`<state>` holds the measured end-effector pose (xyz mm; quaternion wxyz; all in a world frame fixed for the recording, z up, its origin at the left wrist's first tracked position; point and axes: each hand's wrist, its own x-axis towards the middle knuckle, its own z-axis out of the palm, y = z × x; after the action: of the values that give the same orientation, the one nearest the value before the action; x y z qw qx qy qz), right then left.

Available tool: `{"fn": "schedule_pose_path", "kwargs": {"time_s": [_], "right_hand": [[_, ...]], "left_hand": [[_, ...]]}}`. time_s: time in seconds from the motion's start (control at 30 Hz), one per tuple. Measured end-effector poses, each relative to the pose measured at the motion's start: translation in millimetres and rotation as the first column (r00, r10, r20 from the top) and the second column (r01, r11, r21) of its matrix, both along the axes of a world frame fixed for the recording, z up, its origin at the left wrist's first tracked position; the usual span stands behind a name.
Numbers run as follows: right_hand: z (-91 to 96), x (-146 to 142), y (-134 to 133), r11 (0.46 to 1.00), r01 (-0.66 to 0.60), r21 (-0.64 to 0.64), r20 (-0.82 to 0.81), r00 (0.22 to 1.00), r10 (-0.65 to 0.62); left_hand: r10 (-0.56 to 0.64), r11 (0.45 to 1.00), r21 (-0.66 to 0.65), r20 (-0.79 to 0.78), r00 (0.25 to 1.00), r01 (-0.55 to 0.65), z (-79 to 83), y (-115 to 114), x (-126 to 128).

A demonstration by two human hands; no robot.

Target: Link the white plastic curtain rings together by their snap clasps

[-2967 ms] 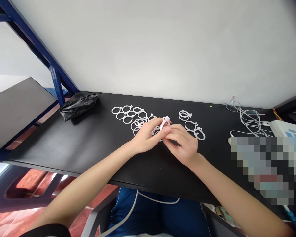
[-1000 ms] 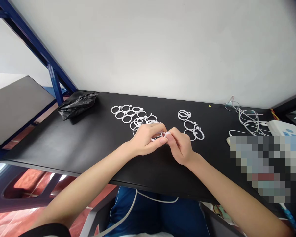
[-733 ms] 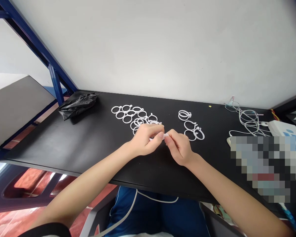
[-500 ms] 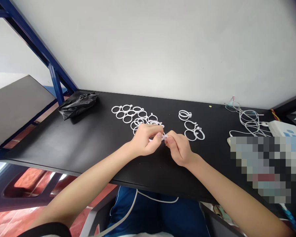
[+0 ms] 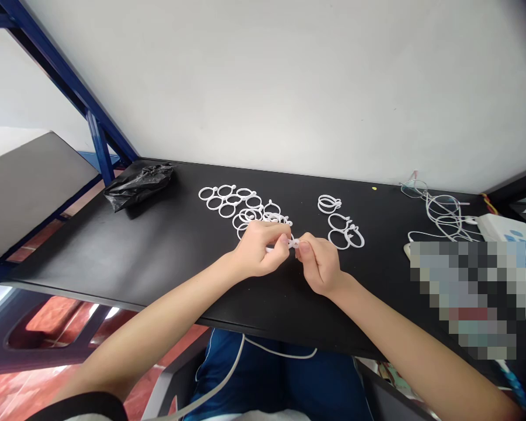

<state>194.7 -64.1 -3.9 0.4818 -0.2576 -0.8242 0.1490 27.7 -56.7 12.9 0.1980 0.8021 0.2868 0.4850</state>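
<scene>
My left hand point(image 5: 259, 251) and my right hand point(image 5: 318, 263) meet over the middle of the black table point(image 5: 166, 257). Both pinch one white plastic ring point(image 5: 293, 242) between fingertips; most of the ring is hidden by the fingers. Just behind my left hand lies a spread of several loose white rings point(image 5: 241, 206). Behind my right hand lies a smaller group of white rings point(image 5: 342, 227).
A crumpled black plastic bag point(image 5: 138, 184) sits at the back left. White cables point(image 5: 445, 215) and a white power strip point(image 5: 515, 237) lie at the right. A blue metal frame point(image 5: 97, 146) rises at the left. The table ends against a white wall.
The ring that stood upright between my fingers three seconds ago is now lower and pinched tight. My right hand's fingers have curled in; both hands barely shifted.
</scene>
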Motion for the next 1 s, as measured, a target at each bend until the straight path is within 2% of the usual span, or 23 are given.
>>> {"fn": "schedule_pose_path", "kwargs": {"time_s": [0.23,0.5,0.57,0.63,0.73,0.77,0.83,0.9,1.0], "right_hand": [[-0.4,0.1,-0.9,1.000,0.004,0.005,0.017,1.000,-0.004],[-3.0,0.8,-0.5,1.000,-0.007,0.007,0.018,1.000,0.007],[-1.9,2.8,2.1,1.000,0.024,0.015,0.027,0.999,-0.024],[0.8,7.6,8.8,0.991,0.130,0.014,0.015,0.991,-0.130],[5.6,21.4,26.3,0.920,0.392,-0.014,-0.015,0.920,-0.392],[6.3,27.4,33.1,0.886,0.462,-0.027,0.022,0.887,-0.462],[4.9,39.8,46.2,0.823,0.568,-0.014,0.206,0.807,-0.553],[-0.8,50.7,56.5,0.779,0.627,0.001,0.357,0.727,-0.586],[-13.7,60.0,65.7,0.750,0.662,0.000,0.458,0.666,-0.588]], "left_hand": [[-0.011,0.999,-0.048,-0.019,1.000,0.010,1.9,-2.0,-0.7],[-0.040,0.998,-0.047,-0.046,0.998,0.037,-0.4,0.6,-1.9],[-0.046,0.999,-0.033,-0.091,0.995,0.043,-0.2,3.0,-3.1],[-0.019,1.000,-0.002,-0.165,0.986,0.019,0.5,5.6,-4.4],[0.060,0.998,0.034,-0.208,0.976,-0.054,0.6,8.8,-4.9],[0.084,0.996,0.040,-0.197,0.977,-0.077,-0.1,9.7,-4.7],[0.120,0.992,0.057,-0.186,0.975,-0.111,-3.1,11.8,-3.8],[0.141,0.988,0.086,-0.218,0.966,-0.125,-7.1,14.8,-3.2],[0.134,0.987,0.118,-0.273,0.952,-0.105,-12.0,20.8,-3.7]]}}
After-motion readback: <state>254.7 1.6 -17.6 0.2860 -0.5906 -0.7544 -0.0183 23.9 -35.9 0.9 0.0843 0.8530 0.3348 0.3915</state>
